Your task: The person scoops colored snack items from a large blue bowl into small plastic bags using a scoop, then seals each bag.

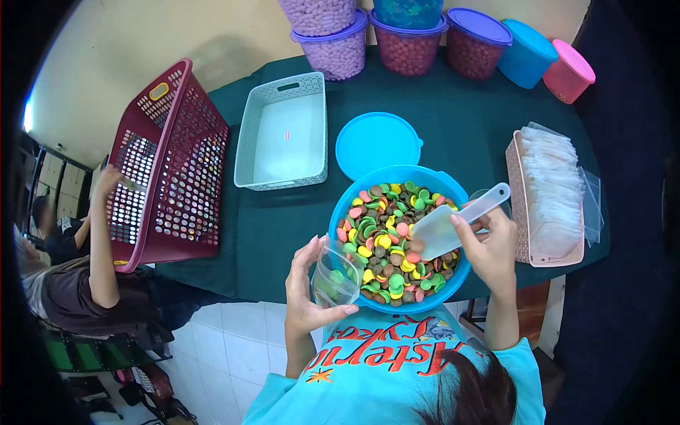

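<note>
My left hand [303,292] is wrapped round a clear plastic cup [338,280], held tilted at the left rim of a round blue tub [418,305]. Green pieces show in or through the cup's wall. Small cup-shaped pieces [386,244] in brown, green, yellow and pink fill the tub. With thumb and fingers closed, my right hand [490,244] grips the handle of a translucent white scoop [438,232]. Its blade lies among the pieces on the tub's right side, a brown one at its lower edge. Behind the tub rests a round blue lid [377,145].
A pale green basket [283,138] and a tall maroon basket [185,177] stand left on the green-covered table [273,234]. On the right, a pink basket [516,191] holds stacked clear bags [551,191]. Lidded tubs [407,53] line the back. Another person's arm [104,248] reaches the maroon basket.
</note>
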A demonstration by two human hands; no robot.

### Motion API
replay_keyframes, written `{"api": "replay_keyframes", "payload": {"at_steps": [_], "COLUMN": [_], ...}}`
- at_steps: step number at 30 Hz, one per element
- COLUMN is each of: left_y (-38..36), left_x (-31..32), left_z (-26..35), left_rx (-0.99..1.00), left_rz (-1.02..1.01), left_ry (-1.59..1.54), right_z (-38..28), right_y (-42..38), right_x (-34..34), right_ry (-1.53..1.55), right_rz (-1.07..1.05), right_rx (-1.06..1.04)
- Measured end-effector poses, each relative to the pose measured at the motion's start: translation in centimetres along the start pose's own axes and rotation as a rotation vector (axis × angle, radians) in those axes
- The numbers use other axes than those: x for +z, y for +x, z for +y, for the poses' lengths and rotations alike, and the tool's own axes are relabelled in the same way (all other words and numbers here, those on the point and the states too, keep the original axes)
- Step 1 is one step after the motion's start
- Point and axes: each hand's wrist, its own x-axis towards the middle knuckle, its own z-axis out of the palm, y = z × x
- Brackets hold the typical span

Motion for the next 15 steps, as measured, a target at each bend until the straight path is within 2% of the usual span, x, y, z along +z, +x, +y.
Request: {"api": "replay_keyframes", "payload": {"at_steps": [10,15], "left_y": [0.3,0.4], "left_x": [-0.3,-0.3], "left_z": [0.2,-0.1], "left_rx": [0.002,-0.003], "left_rz": [0.059,0.051], "left_ry": [0.026,0.016], "right_z": [-0.3,-0.7], "right_y": [0.5,-0.5], "right_x": [0.9,0.1], "right_ry": [0.092,-0.085], "right_rz": [-0.059,-0.142], "right_rx": [0.022,-0.044]}}
